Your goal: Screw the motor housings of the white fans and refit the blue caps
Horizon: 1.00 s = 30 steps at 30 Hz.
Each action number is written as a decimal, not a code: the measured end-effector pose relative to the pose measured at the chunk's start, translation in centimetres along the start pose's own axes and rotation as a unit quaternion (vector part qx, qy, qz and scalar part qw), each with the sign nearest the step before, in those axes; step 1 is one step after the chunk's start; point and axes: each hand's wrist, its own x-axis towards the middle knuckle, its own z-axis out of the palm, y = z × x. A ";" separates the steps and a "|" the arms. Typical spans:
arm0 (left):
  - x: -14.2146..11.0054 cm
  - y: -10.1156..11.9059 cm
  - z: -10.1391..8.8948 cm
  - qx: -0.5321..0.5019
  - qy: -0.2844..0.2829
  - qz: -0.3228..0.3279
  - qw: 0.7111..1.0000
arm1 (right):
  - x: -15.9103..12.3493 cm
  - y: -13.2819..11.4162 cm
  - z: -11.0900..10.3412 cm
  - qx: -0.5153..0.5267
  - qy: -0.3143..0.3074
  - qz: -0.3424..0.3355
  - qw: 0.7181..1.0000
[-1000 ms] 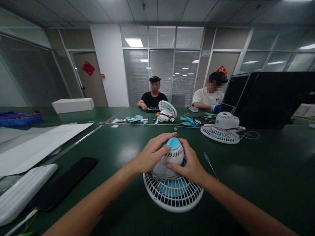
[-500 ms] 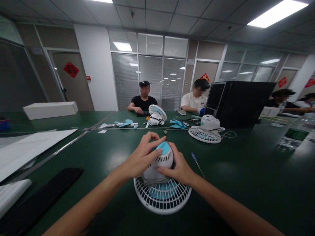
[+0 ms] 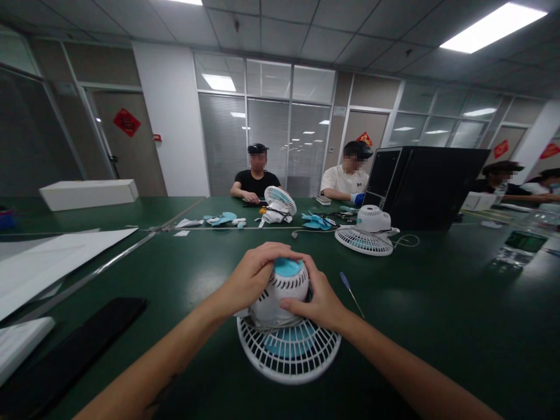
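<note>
A white electric fan [image 3: 291, 367] lies with its grille down on the dark green table in front of me. Its motor housing [image 3: 280, 303] points up, capped by a light blue round piece [image 3: 287, 267]. My left hand [image 3: 251, 277] curves round the left and far side of the housing. On the right side, my right hand [image 3: 319, 294] grips it, thumb across the front and fingers near the top. Blue blades show through the grille. A screwdriver [image 3: 345, 281] with a blue handle lies right of my right hand.
Another fan [image 3: 365, 239] lies grille down beyond the screwdriver, near a black computer case [image 3: 431, 184]. Farther off are a tilted fan [image 3: 280, 204] and blue blades [image 3: 223, 219]. A water bottle [image 3: 522, 242] stands right; a black flat object [image 3: 83, 344] lies left. Two people sit opposite.
My left hand has moved from the blue cap, where its fingers were spread, to wrap round the housing's left and far side. My right hand stays on the housing.
</note>
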 end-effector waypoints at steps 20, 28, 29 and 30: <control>-0.7 5.4 1.7 0.472 0.058 0.028 0.879 | -0.4 -1.0 0.2 -0.017 -0.013 0.005 1.000; -0.4 5.2 1.0 0.350 0.063 -0.064 0.933 | -0.4 -1.1 0.1 -0.016 -0.022 0.023 0.999; -0.3 5.2 1.0 0.344 0.067 -0.067 0.934 | -0.4 -1.2 0.2 -0.016 -0.022 0.023 0.999; -0.2 5.3 0.9 0.339 0.069 -0.071 0.935 | -0.4 -1.2 0.2 -0.015 -0.021 0.022 0.999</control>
